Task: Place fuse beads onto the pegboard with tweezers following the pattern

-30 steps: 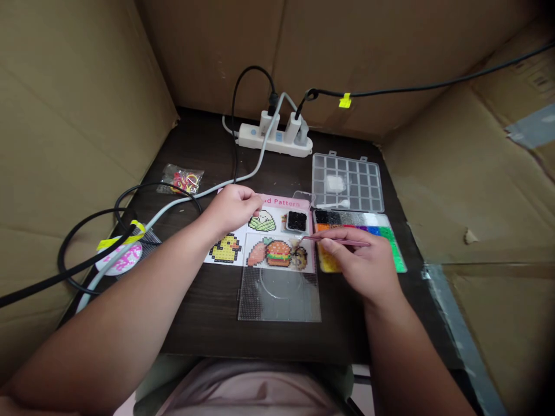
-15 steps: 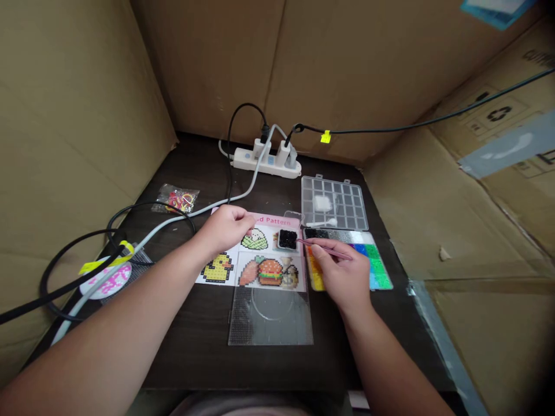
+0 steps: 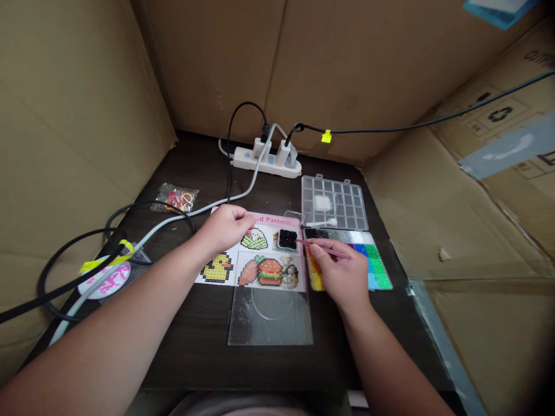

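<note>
My right hand grips pink tweezers, their tip at the right edge of a small tray of black beads. That tray stands on a printed pattern sheet showing a duck, a carrot and a burger. Over the sheet's upper left rests my left hand, its fingers curled closed; anything inside them is hidden. A clear pegboard overlaps the lower part of the sheet. Right of the sheet, partly behind my right hand, lies an open bead box with beads sorted by colour.
The box's clear lid holds a white packet and a white scoop. A white power strip lies behind, with cables running left. A bag of coloured rings and a pink-and-white round piece sit left. Cardboard walls surround the table.
Almost nothing differs. The tweezers' rear end and my right hand have shifted very slightly left, while the tip stays at the black beads. My left hand holds still.
</note>
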A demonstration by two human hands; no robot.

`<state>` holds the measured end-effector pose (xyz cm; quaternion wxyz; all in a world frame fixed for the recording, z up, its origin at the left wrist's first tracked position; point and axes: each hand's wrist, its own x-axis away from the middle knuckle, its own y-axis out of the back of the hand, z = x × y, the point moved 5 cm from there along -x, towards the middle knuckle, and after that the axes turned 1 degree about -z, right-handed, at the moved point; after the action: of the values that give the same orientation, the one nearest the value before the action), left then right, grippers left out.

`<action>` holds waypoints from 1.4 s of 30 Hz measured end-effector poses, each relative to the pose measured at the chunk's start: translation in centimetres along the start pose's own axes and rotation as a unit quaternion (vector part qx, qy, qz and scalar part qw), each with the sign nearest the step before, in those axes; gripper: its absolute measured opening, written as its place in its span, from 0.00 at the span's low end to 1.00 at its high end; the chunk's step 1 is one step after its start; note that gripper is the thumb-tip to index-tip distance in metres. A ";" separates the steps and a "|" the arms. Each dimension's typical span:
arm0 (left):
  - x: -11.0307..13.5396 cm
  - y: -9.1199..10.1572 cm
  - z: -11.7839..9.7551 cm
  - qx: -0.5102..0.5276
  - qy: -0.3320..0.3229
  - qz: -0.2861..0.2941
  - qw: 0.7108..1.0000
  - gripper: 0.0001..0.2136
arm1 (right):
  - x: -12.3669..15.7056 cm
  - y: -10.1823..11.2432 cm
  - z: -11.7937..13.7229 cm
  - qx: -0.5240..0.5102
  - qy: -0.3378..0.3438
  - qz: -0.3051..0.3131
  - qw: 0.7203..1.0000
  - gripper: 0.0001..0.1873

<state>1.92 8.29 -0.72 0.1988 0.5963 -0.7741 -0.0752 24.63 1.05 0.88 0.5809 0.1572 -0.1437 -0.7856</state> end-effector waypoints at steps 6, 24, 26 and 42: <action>0.1 0.0 -0.1 -0.006 0.010 -0.001 1.000 0.11 | -0.1 -0.1 -0.2 -0.010 0.004 0.005 1.000 0.07; 0.1 0.0 -0.2 -0.013 0.007 -0.006 1.000 0.12 | 0.0 0.1 0.2 -0.025 0.018 -0.010 0.999 0.08; 0.1 0.0 -0.3 -0.012 0.007 -0.007 1.000 0.12 | 0.0 0.1 0.3 -0.021 0.021 -0.008 1.000 0.08; 0.1 0.0 -0.1 -0.008 0.010 -0.010 1.000 0.13 | 0.0 0.0 0.0 0.009 0.008 0.014 1.000 0.07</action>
<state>1.99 8.22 -0.57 0.2108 0.6031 -0.7654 -0.0774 24.59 1.06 0.88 0.5914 0.1663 -0.1481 -0.7750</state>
